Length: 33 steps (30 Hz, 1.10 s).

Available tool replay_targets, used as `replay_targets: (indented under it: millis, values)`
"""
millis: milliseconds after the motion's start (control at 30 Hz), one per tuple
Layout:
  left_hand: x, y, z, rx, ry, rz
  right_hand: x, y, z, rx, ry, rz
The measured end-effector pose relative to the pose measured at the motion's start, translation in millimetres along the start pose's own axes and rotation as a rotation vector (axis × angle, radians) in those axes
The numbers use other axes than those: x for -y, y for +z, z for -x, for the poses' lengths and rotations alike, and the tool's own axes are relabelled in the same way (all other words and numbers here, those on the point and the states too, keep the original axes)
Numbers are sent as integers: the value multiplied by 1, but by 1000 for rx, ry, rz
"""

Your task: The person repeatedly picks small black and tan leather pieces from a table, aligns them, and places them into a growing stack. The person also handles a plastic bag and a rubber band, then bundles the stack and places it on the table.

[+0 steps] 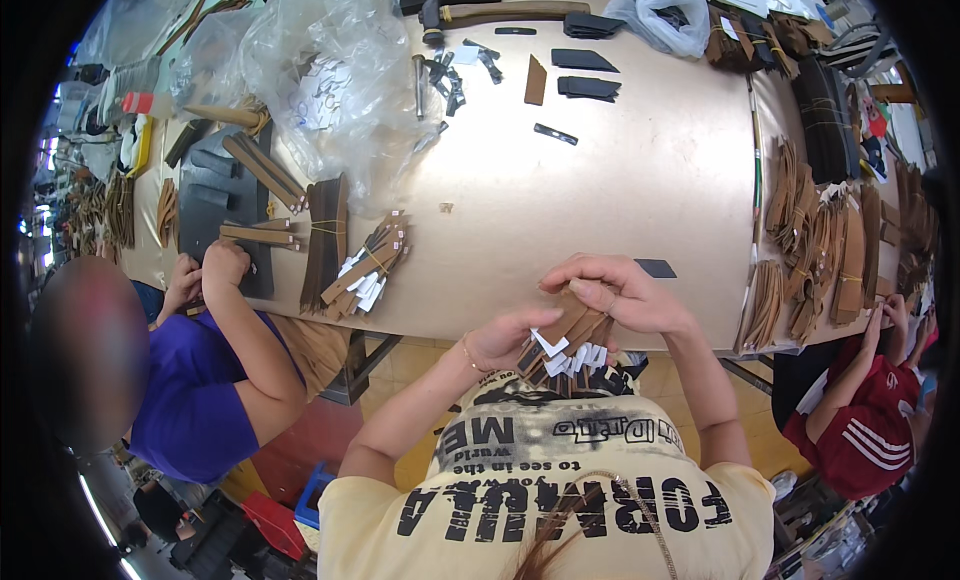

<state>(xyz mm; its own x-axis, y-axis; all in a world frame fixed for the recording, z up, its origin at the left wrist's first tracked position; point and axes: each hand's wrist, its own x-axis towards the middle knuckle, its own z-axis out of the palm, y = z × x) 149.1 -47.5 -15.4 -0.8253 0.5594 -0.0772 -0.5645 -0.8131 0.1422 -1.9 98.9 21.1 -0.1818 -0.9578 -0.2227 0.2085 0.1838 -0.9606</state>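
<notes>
A fanned bundle of brown leather-like strips (578, 320) with white tags is held near my body, at the table's front edge. My left hand (507, 338) grips its left side, thumb against the strips. My right hand (628, 292) curls over the top and right side, thumb lying on the strips. The lower ends of the bundle hang over my lap, where I cannot make them out fully. Just beyond my right hand, a small dark flat piece (655, 268) lies on the table.
Left of me lie a tagged strip bundle (372, 264) and a dark brown tied bundle (326, 238). A clear plastic bag (330, 80) and a hammer (510, 13) are farther back. Tied strips (845, 250) line the right. Co-workers in purple (215, 385) and red (850, 410) flank me.
</notes>
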Motion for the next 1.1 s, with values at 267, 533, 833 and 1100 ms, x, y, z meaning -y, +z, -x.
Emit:
replay_targets:
  millis: [267, 533, 833, 1100]
  values:
    - [-7, 14, 4, -307, -132, -150, -1, 10, -4, -329, -46, -92]
    - [-34, 44, -18, -953, 374, -1934, 9, 8, 8, -547, 142, -54]
    - [-16, 29, -46, -1088, 176, -2688, -15, 39, -34, -807, -8, -377]
    - [-4, 22, -59, -1203, 216, -2600, -43, 32, -50, -872, -129, -392]
